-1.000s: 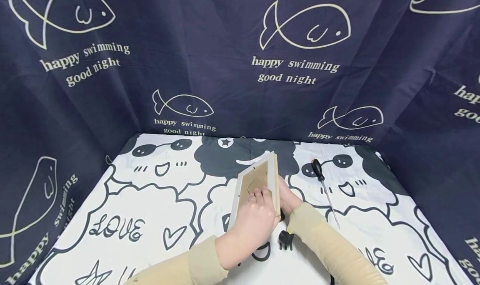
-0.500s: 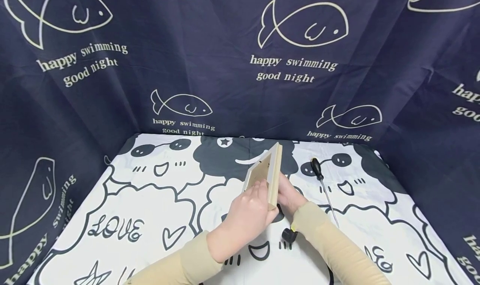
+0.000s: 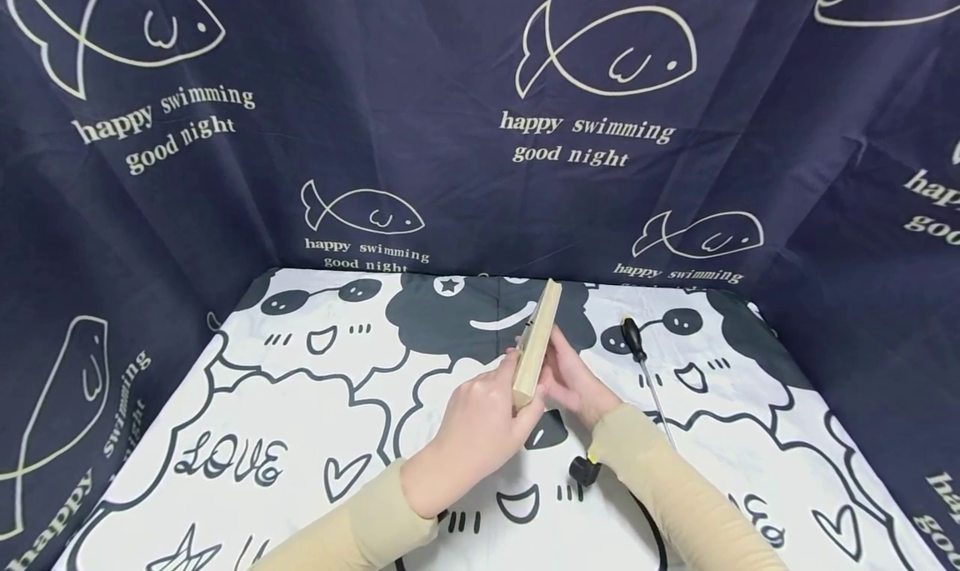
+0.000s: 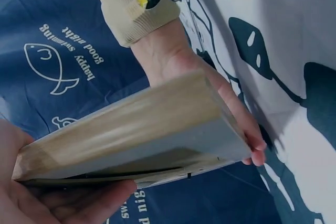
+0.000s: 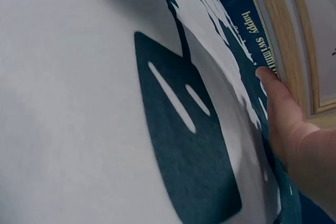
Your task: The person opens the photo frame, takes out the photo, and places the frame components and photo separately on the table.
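A wooden picture frame (image 3: 538, 342) is held on edge above the table, its light wood side turned toward me in the head view. My left hand (image 3: 480, 408) grips its near end, thumb on the edge and fingers against the back. My right hand (image 3: 573, 375) holds it from the right, across the front. In the left wrist view, fingertips of the right hand (image 4: 226, 93) show at the far corner, and a dark slit runs along the grey back of the frame (image 4: 136, 135). The right wrist view catches the front moulding (image 5: 296, 40); most of the front is out of sight.
On the right of the table lies a screwdriver (image 3: 632, 338) with a black handle, its shaft tip hidden behind the right sleeve. A small black device (image 3: 583, 471) sits at the right cuff. Printed cloth (image 3: 337, 438) covers the table; dark fish-print curtains (image 3: 465, 121) stand around it.
The frame has turned from showing its brown back to standing nearly edge-on. Both hands turn with it, and the left hand has shifted slightly left. The screwdriver stays where it was.
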Demonstrator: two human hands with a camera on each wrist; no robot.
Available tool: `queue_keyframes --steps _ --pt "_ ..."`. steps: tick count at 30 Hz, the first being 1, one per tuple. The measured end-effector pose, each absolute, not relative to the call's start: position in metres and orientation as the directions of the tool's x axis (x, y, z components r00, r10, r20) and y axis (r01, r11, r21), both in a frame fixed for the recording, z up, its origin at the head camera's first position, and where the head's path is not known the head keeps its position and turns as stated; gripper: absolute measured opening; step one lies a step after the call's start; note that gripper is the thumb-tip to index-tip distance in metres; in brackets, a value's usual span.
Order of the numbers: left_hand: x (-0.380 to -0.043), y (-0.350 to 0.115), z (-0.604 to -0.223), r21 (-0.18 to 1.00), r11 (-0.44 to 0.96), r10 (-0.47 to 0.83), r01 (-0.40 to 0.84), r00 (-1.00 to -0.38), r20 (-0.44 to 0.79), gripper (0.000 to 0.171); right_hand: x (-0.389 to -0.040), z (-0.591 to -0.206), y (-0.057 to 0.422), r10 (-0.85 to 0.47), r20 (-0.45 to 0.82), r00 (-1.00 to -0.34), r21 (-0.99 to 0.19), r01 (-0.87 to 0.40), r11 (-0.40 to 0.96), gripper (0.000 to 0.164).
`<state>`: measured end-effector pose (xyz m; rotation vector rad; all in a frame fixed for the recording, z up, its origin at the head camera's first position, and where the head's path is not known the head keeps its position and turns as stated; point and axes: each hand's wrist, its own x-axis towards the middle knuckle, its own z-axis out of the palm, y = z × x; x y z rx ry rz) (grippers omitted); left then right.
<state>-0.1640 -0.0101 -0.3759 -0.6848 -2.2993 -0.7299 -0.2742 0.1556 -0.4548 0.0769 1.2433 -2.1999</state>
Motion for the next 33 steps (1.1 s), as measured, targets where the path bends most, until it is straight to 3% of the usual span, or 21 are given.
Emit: queue_keyframes --steps 5,12,16,25,33 --pt "-0.163 -0.014 -0.376 0.439 0.664 0.281 0.605 -0.746 0.604 0.041 -0.275 -0.451 0.161 -0.423 -0.374 -0.825 -0.805 0.515 -0.294 0.066" --pt "-0.159 -0.023 -0.373 0.589 0.626 0.263 0.512 -0.849 0.459 0.045 -0.278 -0.443 0.170 -0.367 -0.382 -0.848 -0.865 0.468 -0.180 0.072" --pt "-0.159 -0.027 -0.373 0.660 0.597 0.257 0.456 -0.888 0.381 0.046 -0.279 -0.442 0.175 -0.327 -0.391 -0.860 -0.879 0.454 -0.143 0.067" --pt "-0.161 -0.039 -0.373 0.728 0.572 0.304 0.378 -0.922 0.240 0.045 -0.282 -0.438 0.181 -0.263 -0.386 -0.884 -0.909 0.414 -0.057 0.050" --pt "-0.159 -0.048 -0.378 0.734 0.566 0.316 0.376 -0.921 0.228 0.045 -0.285 -0.436 0.186 -0.234 -0.369 -0.899 -0.926 0.377 0.013 0.044"
